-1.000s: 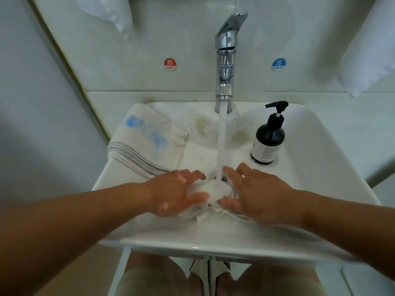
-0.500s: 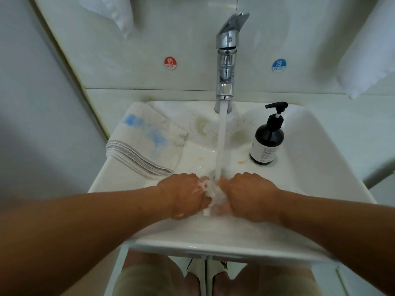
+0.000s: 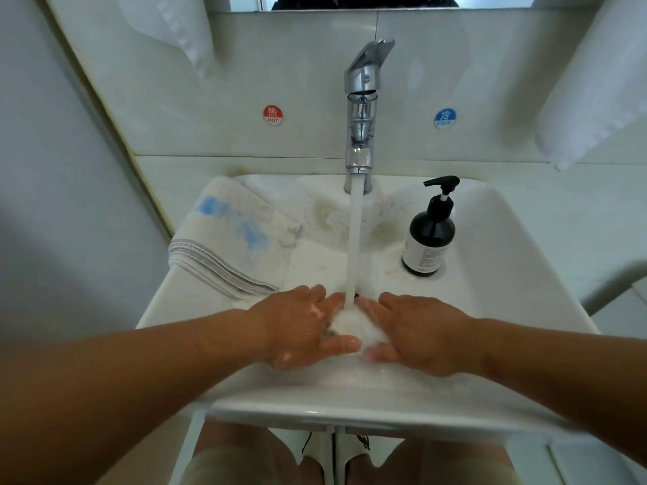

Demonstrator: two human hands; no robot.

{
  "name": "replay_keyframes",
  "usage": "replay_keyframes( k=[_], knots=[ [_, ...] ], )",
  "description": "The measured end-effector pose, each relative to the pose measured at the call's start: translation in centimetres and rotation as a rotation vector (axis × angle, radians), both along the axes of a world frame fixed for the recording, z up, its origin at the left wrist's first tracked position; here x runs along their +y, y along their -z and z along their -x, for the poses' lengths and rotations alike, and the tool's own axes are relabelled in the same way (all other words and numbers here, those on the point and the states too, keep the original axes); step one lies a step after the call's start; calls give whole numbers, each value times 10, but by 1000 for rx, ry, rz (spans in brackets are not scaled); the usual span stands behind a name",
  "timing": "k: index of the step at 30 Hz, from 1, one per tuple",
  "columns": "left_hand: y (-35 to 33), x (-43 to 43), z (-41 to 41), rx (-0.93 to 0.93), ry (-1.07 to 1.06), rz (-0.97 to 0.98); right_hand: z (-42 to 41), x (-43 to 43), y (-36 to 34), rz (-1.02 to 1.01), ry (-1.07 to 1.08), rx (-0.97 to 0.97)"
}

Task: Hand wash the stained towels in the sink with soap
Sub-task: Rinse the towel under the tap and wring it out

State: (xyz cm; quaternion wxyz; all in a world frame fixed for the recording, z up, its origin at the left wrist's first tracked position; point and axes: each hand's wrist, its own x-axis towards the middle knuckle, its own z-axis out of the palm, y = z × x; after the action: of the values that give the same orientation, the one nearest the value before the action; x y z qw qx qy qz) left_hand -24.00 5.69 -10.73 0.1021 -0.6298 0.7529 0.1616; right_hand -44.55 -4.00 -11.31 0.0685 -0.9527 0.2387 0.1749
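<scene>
In the sink [image 3: 315, 411], the left hand [image 3: 301, 330] and right hand [image 3: 420, 330] press a wet cloth [image 3: 350, 325] under running water [image 3: 354, 239], fingers straight. A blue-stained towel [image 3: 238, 236] drapes over its left side; a soap bottle [image 3: 429, 239] stands at the right.

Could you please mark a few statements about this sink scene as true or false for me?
1. Water is running from the faucet. True.
2. The soap bottle stands left of the faucet. False: it stands to the faucet's right, inside the sink.
3. The folded towel on the sink's left rim bears blue stains. True.
4. The right hand is pressing the soap bottle's pump. False: it and the left hand press a wet white cloth between them under the stream, well clear of the bottle.
</scene>
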Motion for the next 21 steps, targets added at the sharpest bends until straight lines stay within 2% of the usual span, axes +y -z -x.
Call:
replay_keyframes(
  k=[3,5,8,10,13,15,17,21],
  knots=[
    [17,-11,3,-242,54,62,-9,-6,-1,45,22,12],
    [26,-14,1,-246,94,110,-14,-7,-3,79,33,21],
    [26,-19,-4,-138,-93,134,-19,-7,-6,131,51,-51],
    [21,-21,-8,-85,-137,135,-20,-8,-2,123,70,-132],
    [4,-16,-19,63,-163,101,-19,-14,6,-113,134,-301],
    [-11,-10,-26,62,-199,87,-16,-16,6,-245,153,-363],
    [-22,-9,-32,-32,-153,80,-12,-12,9,-179,100,-285],
    [-17,-4,-19,135,-78,-1,-16,8,17,-43,39,-145]
  ],
)
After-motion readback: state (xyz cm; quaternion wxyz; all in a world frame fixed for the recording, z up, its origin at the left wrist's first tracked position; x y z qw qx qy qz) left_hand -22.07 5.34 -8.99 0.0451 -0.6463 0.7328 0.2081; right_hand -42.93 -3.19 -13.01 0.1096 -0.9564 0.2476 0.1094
